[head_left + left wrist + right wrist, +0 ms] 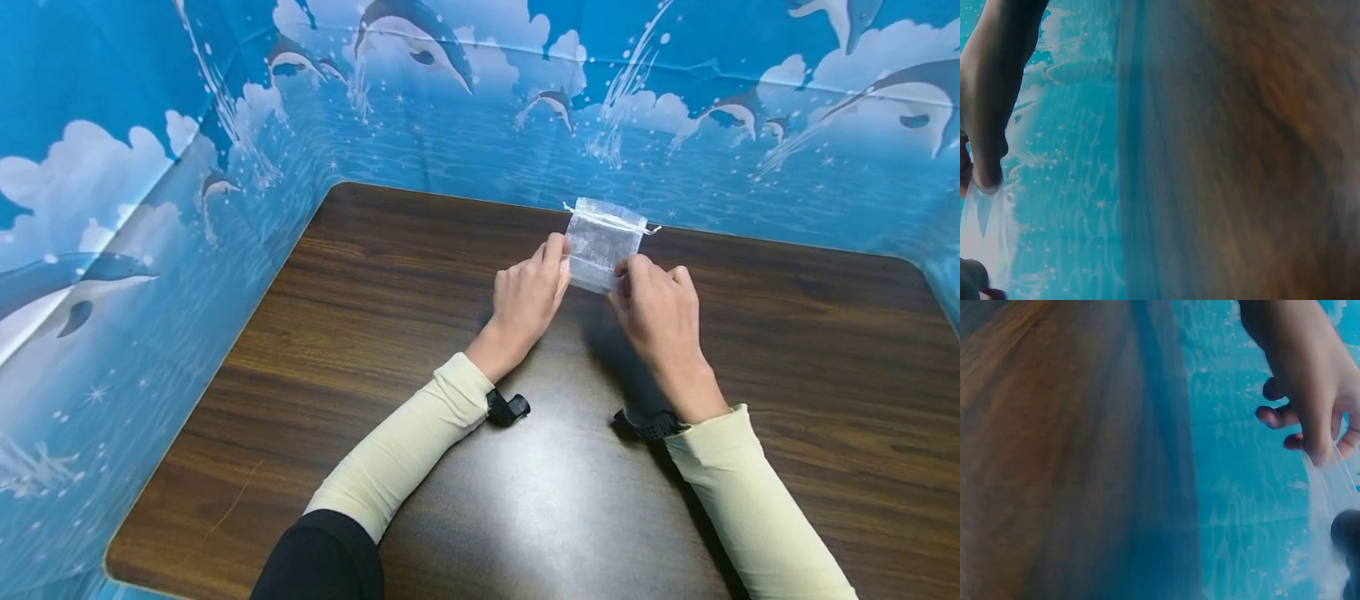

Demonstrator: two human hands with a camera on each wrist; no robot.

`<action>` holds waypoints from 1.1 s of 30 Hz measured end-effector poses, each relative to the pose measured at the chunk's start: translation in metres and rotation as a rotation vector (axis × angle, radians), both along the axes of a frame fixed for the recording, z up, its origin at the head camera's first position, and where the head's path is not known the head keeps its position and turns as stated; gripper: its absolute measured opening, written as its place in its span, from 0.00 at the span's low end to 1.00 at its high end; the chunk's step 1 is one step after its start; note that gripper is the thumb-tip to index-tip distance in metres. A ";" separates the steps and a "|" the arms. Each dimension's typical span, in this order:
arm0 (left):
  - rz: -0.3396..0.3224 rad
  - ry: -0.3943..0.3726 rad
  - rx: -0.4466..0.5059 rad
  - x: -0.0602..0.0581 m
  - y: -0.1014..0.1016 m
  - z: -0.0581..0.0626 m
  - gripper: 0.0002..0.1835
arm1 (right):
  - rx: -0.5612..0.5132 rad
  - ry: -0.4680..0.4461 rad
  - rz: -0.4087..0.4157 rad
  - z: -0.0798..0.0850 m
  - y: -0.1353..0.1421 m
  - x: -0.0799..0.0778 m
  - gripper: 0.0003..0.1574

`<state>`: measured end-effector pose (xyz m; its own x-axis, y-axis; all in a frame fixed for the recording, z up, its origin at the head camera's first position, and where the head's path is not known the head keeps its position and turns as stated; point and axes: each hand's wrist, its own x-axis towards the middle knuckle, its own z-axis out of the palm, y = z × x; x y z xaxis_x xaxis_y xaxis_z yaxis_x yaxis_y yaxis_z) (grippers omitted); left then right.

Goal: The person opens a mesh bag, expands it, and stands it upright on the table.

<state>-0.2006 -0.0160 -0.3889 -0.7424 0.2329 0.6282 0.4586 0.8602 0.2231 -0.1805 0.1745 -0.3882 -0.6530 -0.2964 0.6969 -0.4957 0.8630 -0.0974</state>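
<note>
A small sheer white drawstring pouch (602, 242) is held out over the far part of the table, its corded end pointing away. The cord's ends stick out at both sides. My left hand (529, 293) pinches the pouch's left edge between thumb and fingers. At its lower right corner my right hand (660, 310) pinches the thin fabric, other fingers curled. The left wrist view shows the right hand (991, 94) gripping the pale pouch (988, 237). In the right wrist view the left hand (1313, 381) has the pouch (1322, 506) between thumb and finger.
The dark wood-grain table (360, 275) has rounded corners. A blue dolphin-print curtain (465, 142) hangs along its back and left side. Black wrist cameras (507, 408) sit at both cuffs, below pale yellow sleeves (405, 450).
</note>
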 end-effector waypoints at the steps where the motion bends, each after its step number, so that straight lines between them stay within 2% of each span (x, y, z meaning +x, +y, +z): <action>1: -0.007 0.012 -0.001 -0.001 -0.001 0.000 0.06 | -0.029 -0.037 0.003 0.001 0.002 0.000 0.10; 4: -0.046 0.066 0.006 -0.002 -0.003 0.000 0.06 | -0.188 -0.172 0.006 0.005 0.011 0.001 0.18; 8: -0.138 0.154 -0.008 -0.002 -0.003 0.001 0.07 | -0.489 -0.300 -0.012 0.013 0.022 0.000 0.27; 10: -0.173 0.196 -0.022 -0.001 -0.002 0.000 0.07 | -0.604 -0.366 -0.021 0.018 0.026 -0.001 0.32; 14: -0.202 0.266 -0.033 -0.001 0.000 -0.003 0.07 | -0.728 -0.558 0.032 0.027 0.035 -0.002 0.35; 16: -0.217 0.297 -0.046 -0.001 0.001 -0.005 0.07 | -0.763 -0.639 0.097 0.031 0.038 -0.002 0.36; 18: -0.239 0.328 -0.070 0.000 0.001 -0.006 0.08 | -0.799 -0.681 0.166 0.033 0.040 -0.003 0.37; 20: -0.261 0.344 -0.098 0.000 0.002 -0.007 0.08 | -0.845 -0.691 0.236 0.035 0.042 -0.004 0.37; 23: -0.293 0.312 -0.140 0.001 0.004 -0.008 0.10 | -0.829 -0.648 0.243 0.036 0.044 -0.005 0.31; 26: -0.342 0.209 -0.195 0.000 0.004 -0.007 0.14 | -0.729 -0.575 0.171 0.034 0.045 -0.006 0.22; 29: -0.430 0.076 -0.211 -0.002 0.000 -0.004 0.23 | -0.607 -0.492 0.101 0.032 0.044 -0.006 0.16; 31: -0.487 0.010 -0.182 -0.003 -0.004 -0.001 0.29 | -0.544 -0.427 0.103 0.031 0.043 -0.006 0.13; 33: -0.509 -0.014 -0.122 -0.005 -0.009 0.004 0.30 | -0.490 -0.351 0.125 0.030 0.040 -0.006 0.10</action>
<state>-0.2060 -0.0253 -0.3846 -0.5243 0.6371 0.5649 0.8231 0.5492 0.1446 -0.1863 0.2144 -0.3581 -0.8492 -0.0851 0.5212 -0.4568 0.6136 -0.6441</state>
